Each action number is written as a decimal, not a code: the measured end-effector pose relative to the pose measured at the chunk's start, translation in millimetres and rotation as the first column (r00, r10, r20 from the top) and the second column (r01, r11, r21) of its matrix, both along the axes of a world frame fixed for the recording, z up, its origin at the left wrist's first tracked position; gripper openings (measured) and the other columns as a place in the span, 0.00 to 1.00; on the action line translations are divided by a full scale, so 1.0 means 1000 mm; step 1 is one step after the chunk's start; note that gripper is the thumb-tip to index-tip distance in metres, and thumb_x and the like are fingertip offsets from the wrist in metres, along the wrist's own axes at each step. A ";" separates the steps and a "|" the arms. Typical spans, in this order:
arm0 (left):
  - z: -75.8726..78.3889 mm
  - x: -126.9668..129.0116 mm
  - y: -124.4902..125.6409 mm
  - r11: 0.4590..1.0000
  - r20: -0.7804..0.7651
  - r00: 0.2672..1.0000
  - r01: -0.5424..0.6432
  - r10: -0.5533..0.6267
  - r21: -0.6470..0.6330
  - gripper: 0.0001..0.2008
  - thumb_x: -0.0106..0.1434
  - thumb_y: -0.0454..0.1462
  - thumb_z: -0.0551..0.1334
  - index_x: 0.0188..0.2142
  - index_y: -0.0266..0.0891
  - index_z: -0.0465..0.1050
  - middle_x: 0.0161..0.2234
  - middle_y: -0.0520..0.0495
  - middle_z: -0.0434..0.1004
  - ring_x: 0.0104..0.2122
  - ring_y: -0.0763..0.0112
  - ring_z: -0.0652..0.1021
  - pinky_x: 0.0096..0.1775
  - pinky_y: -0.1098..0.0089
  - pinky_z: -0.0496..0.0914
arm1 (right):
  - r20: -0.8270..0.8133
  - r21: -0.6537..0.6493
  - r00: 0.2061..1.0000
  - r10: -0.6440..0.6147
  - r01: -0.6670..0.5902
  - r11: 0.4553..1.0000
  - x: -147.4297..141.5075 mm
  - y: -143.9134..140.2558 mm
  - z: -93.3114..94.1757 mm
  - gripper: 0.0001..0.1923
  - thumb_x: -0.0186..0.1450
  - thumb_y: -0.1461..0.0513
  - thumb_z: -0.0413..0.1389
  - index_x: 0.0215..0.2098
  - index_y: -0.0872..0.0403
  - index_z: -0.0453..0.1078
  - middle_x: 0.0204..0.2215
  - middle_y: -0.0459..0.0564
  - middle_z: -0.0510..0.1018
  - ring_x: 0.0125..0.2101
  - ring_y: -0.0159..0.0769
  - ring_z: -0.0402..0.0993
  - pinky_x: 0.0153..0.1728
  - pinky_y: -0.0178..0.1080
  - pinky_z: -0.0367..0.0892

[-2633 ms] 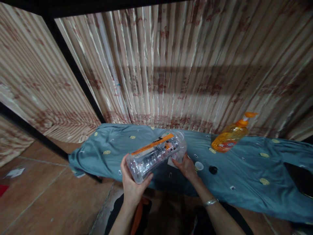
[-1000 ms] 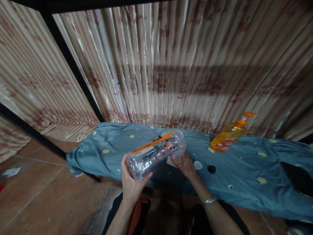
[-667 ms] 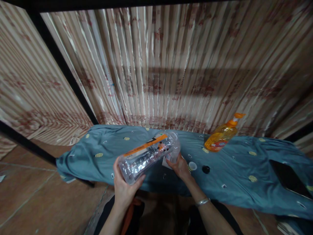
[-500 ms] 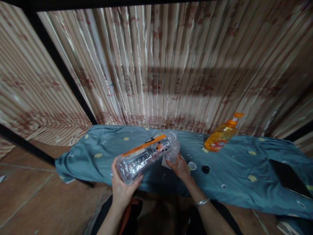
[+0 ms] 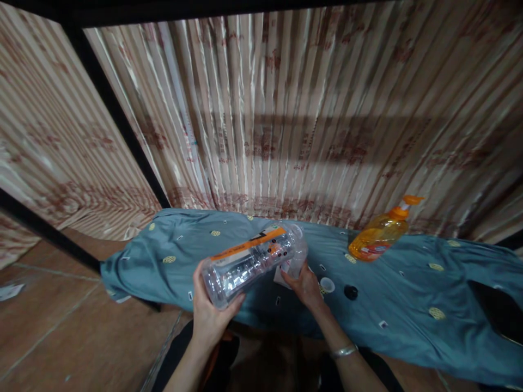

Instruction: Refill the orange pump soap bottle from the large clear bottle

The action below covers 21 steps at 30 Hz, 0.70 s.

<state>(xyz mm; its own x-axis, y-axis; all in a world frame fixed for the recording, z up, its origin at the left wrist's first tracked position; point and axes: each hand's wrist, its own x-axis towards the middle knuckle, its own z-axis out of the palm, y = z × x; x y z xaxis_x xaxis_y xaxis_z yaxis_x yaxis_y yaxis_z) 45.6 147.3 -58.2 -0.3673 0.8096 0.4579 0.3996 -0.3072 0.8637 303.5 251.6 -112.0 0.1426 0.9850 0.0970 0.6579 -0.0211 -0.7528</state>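
The left hand [image 5: 210,316] cupped the base of the clear plastic bottle [image 5: 253,261], fingers wrapped on it, tilted over the near edge of the blue cloth [image 5: 408,305]. The right hand [image 5: 305,286] pinched its neck end; the grip there was hard to make out. A slip could drop the bottle onto the floor at 7 o'clock. At 3 o'clock, a white cap [image 5: 327,284] and black cap [image 5: 350,292] crowded the right hand; the orange soap bottle [image 5: 379,235] stood well apart at 2 o'clock. Open cloth lay at 10 o'clock.

Clear bottle [image 5: 253,261] with orange stripe, teal dotted cloth [image 5: 408,288], orange dispenser [image 5: 378,235]
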 end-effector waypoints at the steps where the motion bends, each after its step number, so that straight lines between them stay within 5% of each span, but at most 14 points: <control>1: 0.001 0.000 0.001 1.000 0.001 1.000 0.003 -0.003 0.003 0.47 0.54 0.50 0.77 0.67 0.45 0.61 0.61 0.36 0.74 0.60 0.45 0.79 0.62 0.44 0.72 | 0.007 0.001 1.000 -0.001 0.001 1.000 0.000 0.000 -0.001 0.33 0.61 0.54 0.63 0.61 0.60 0.69 0.43 0.67 0.88 0.45 0.66 0.87 0.47 0.59 0.80; 13: 0.007 0.019 0.000 0.993 0.122 0.986 -0.119 0.117 0.014 0.48 0.50 0.59 0.76 0.65 0.48 0.64 0.59 0.39 0.75 0.57 0.42 0.79 0.62 0.39 0.70 | 0.040 0.029 0.999 0.035 -0.036 0.999 0.004 0.002 -0.005 0.29 0.61 0.53 0.63 0.57 0.57 0.72 0.40 0.64 0.88 0.42 0.66 0.88 0.42 0.58 0.82; 21: 0.002 0.012 -0.004 0.995 0.108 0.989 -0.100 0.096 0.025 0.47 0.50 0.56 0.78 0.66 0.50 0.65 0.59 0.40 0.75 0.55 0.42 0.80 0.59 0.38 0.74 | -0.022 0.001 0.999 0.027 -0.027 1.000 0.003 -0.002 -0.003 0.31 0.61 0.53 0.64 0.59 0.57 0.70 0.43 0.63 0.88 0.46 0.64 0.87 0.48 0.59 0.80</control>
